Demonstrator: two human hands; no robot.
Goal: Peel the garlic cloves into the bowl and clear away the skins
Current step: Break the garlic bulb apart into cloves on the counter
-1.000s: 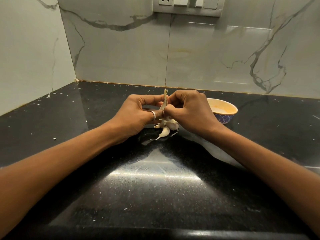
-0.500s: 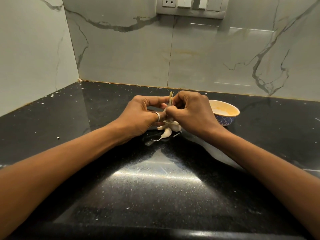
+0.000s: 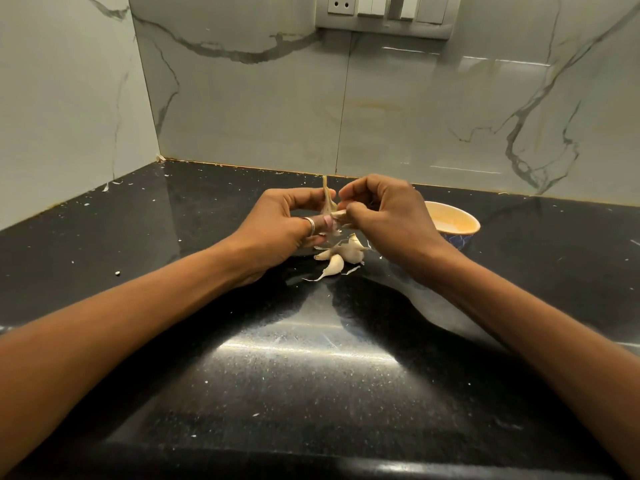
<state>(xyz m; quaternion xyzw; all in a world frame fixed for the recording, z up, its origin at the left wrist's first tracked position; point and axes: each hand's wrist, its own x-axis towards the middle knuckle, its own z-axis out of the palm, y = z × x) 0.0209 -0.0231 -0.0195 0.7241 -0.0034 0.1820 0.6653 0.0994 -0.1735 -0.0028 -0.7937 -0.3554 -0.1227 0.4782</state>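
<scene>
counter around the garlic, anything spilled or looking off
Only peeling litter: pale skin scraps lie beside the loose cloves at centre, and small flecks dot the black counter, thicker toward the back left corner. The bowl stands upright, with nothing spilled from it.

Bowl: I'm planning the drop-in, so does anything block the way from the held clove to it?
Nothing visible does. The right hand pinches the clove beside the garlic stem in the left hand; the bowl stands uncovered just behind the right hand.
</scene>
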